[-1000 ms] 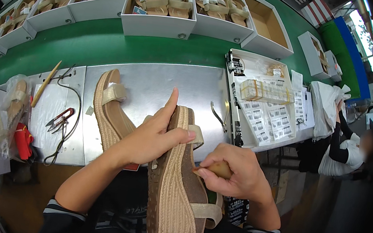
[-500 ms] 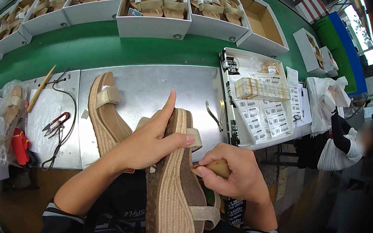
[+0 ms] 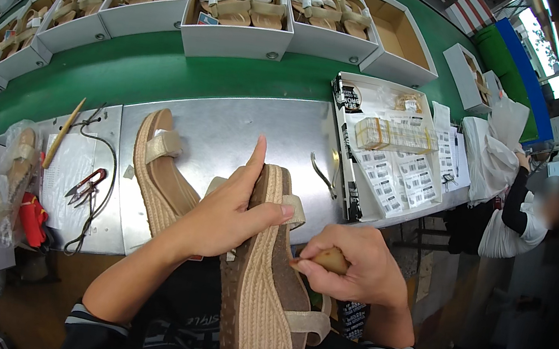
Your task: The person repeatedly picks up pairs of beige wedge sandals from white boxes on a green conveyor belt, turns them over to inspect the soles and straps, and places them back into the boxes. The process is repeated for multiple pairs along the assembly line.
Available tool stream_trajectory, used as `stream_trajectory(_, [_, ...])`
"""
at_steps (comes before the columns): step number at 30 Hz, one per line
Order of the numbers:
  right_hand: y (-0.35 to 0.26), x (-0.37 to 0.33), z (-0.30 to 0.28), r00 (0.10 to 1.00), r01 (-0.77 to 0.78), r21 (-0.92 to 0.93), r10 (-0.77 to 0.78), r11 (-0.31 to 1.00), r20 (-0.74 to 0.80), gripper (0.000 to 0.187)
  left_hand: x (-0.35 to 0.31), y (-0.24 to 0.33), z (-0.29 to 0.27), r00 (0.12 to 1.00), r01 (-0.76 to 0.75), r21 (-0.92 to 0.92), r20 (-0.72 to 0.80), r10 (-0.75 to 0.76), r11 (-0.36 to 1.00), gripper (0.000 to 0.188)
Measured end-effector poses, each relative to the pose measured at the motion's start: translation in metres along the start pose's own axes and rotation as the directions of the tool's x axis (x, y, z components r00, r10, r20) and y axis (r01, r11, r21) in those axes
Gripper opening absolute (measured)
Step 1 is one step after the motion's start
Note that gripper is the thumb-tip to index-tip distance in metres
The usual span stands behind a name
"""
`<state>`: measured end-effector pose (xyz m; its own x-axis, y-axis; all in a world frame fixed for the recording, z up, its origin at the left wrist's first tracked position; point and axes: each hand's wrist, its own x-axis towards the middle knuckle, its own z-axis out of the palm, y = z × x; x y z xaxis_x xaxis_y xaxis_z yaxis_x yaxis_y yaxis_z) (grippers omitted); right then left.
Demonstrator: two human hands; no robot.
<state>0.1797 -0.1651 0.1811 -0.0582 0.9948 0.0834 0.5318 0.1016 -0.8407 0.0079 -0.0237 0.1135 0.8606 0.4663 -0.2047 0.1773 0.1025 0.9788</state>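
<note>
My left hand (image 3: 229, 216) grips a wedge sandal (image 3: 259, 292) by its upper part, thumb across the footbed and forefinger pointing up. The sandal stands tilted in front of my body, with a rope-wrapped wedge, brown footbed and pale gold straps. My right hand (image 3: 364, 265) pinches a yellowish-tan lump (image 3: 332, 259), whose kind I cannot make out. Its narrow tip is close to the right edge of the footbed; whether they touch is hard to see. A matching sandal (image 3: 164, 171) lies on the metal tabletop left of my left hand.
White shoe boxes (image 3: 238, 44) of sandals line the green table behind. A tray of labels (image 3: 406, 183) sits at right, near a curved metal tool (image 3: 322, 174). Thread snips (image 3: 85, 186), a wooden stick (image 3: 64, 133) and a bagged sandal (image 3: 19, 166) lie left. Another person (image 3: 516, 226) works at far right.
My right hand and the tan lump have shifted slightly right and down along the footbed edge. My left hand and the sandal have hardly moved. The other person's arm has shifted near white bags.
</note>
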Motion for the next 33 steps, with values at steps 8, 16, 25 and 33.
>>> stream_trajectory(8, [0.102, 0.006, 0.033, 0.781, -0.611, -0.159, 0.559, 0.775, -0.277, 0.042, 0.000, 0.005, -0.004, 0.999, -0.047, -0.001, -0.022, 0.047, 0.999, 0.099])
stream_trajectory(16, [0.050, -0.003, 0.022, 0.790, -0.404, 0.345, 0.513, 0.847, -0.335, 0.038, -0.010, -0.006, -0.034, 0.878, -0.258, -0.152, -0.449, 0.166, 0.954, 0.094])
stream_trajectory(25, [-0.012, 0.007, 0.010, 0.873, -0.485, 0.132, 0.487, 0.864, 0.016, 0.048, 0.012, 0.003, -0.044, 0.752, -0.468, -0.190, -0.598, 0.277, 0.863, 0.091])
stream_trajectory(33, [0.011, 0.048, 0.026, 0.869, -0.027, -0.599, -0.278, 0.800, -0.410, 0.021, -0.043, -0.112, -0.055, 0.490, 0.350, 0.813, -0.582, 0.650, 0.465, 0.090])
